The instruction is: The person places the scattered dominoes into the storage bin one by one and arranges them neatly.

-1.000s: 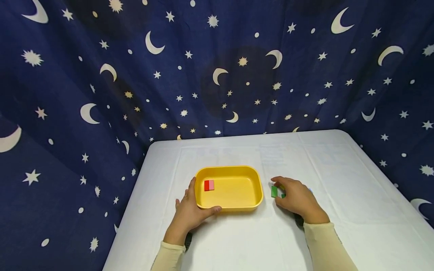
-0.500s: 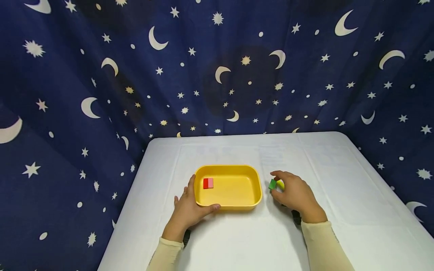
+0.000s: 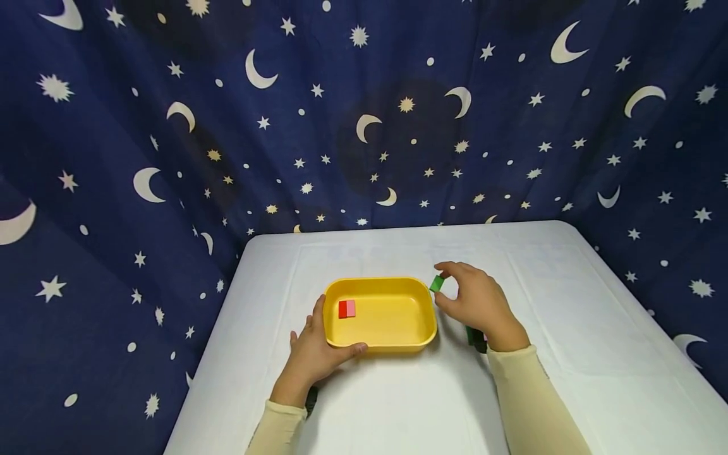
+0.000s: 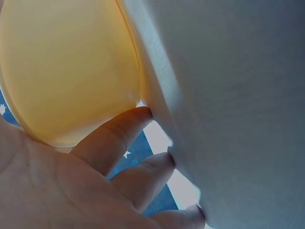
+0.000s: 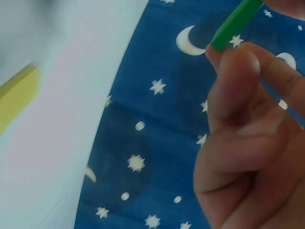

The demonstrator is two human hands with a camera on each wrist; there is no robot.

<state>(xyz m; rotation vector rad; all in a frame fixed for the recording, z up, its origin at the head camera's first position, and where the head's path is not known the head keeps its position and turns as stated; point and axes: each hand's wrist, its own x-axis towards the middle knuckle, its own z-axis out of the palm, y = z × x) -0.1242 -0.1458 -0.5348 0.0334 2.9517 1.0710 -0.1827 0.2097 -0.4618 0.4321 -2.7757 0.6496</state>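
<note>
In the head view, a yellow rectangular tray stands on the white table. A red block and a pink block lie side by side at its left end. My left hand rests at the tray's front left corner, index finger along the left side and thumb on the front rim. Its straight, spread fingers touch down in the left wrist view. My right hand pinches a small green block between thumb and fingertips, just off the tray's upper right corner. The right wrist view shows this green block edge-on.
Another green block lies partly hidden under my right wrist, beside a black wrist device. A blurred yellow thing shows in the right wrist view; I cannot tell its kind. A star-patterned curtain hangs behind the table.
My right hand has picked the green block off the table and moved it up and left towards the tray. The yellow block near it is now out of sight. My left hand stays put.
</note>
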